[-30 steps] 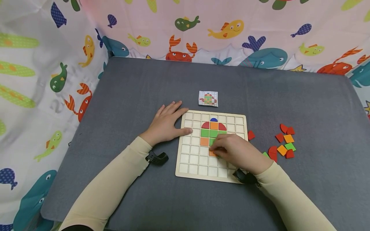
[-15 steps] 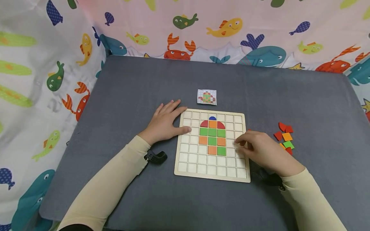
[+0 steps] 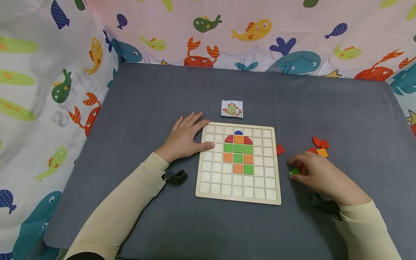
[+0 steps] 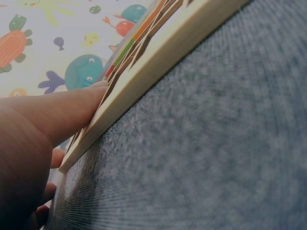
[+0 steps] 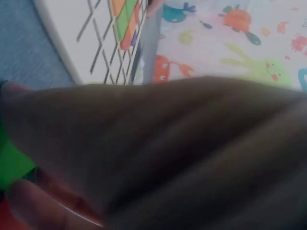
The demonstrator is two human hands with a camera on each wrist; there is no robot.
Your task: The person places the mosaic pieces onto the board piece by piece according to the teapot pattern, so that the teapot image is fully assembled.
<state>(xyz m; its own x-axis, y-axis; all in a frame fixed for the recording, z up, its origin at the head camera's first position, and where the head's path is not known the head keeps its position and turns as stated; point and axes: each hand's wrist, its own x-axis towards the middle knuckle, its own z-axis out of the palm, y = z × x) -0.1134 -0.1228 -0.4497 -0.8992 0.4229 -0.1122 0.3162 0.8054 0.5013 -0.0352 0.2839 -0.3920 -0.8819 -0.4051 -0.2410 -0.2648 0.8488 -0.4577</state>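
Note:
A wooden grid board (image 3: 238,190) lies on the grey table, with green, orange, red and blue pieces set in its upper and middle cells. My left hand (image 3: 183,141) rests at its left edge, thumb on the board, fingers spread on the table; the left wrist view shows the thumb over the board's rim (image 4: 139,86). Right of the board, my right hand (image 3: 320,175) is over the loose pieces, thumb and fingertips at a green piece (image 3: 294,172). That green piece (image 5: 13,160) shows beside the fingers in the right wrist view; whether it is pinched is unclear.
A small printed card (image 3: 232,109) lies behind the board. One red piece (image 3: 280,149) is just right of the board; an orange piece (image 3: 322,152) and several red ones lie beyond my right hand. A patterned curtain (image 3: 156,21) borders the table's back and left.
My right hand has moved from the board to the loose pieces on the right, uncovering an orange and a green piece in the lower cells. My left hand has stayed on the board's edge.

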